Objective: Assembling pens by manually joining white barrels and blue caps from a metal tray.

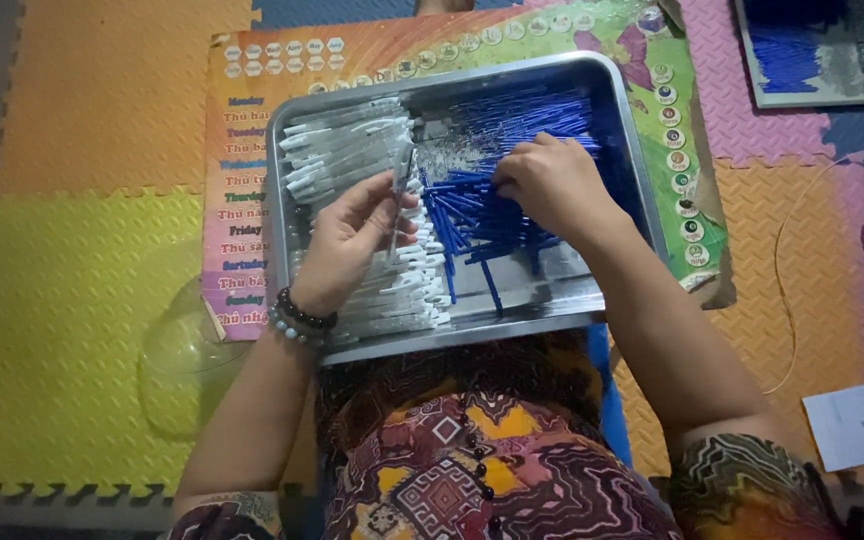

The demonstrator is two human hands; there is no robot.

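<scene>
A metal tray (282, 150) rests on my lap and a colourful poster. Its left half holds rows of clear white pen barrels (347, 150); its right half holds a heap of thin blue refills (542, 110). My left hand (352, 240), with a bead bracelet at the wrist, pinches one clear pen barrel (399, 190) upright above the white rows. My right hand (557, 185) lies palm down on the blue refills, fingers curled into the pile; whether it grips one is hidden.
A colourful poster (252, 150) lies under the tray on foam floor mats. A second tray with blue refills (812, 50) sits at the top right. A clear plastic dome (177, 360) lies at my left. A white paper (852, 425) and thin cords (782, 270) lie at my right.
</scene>
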